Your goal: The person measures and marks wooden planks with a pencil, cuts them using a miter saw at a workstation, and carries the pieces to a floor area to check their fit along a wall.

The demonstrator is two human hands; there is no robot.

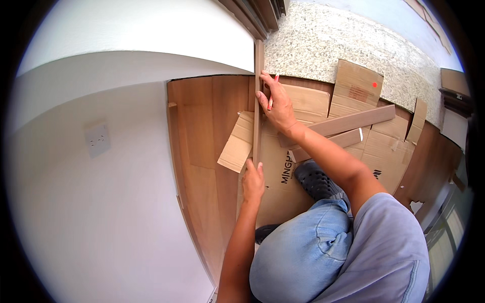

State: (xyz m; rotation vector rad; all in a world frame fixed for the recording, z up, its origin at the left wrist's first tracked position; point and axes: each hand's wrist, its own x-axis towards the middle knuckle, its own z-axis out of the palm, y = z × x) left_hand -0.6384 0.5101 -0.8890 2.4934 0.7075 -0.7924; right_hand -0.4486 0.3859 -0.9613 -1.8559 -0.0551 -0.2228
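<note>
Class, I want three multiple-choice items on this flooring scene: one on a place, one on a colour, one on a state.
1. Where does the left hand rest?
A. near end of the long wooden strip
B. wall socket
C. stone sill

2. What colour is the pencil in the right hand?
A. green
B. red
C. black

3. How do the cardboard sheets lie?
A. rolled up
B. stacked upright
C. flattened on the floor

Answers: 1 A, fingers touch the strip's near end; 2 B, a red shaft shows between the fingers; 3 C, they lie spread flat.

Home under renovation: wood floor (202, 131), cardboard sheets (303, 151), white wall (101, 202), wall socket (97, 138).
</note>
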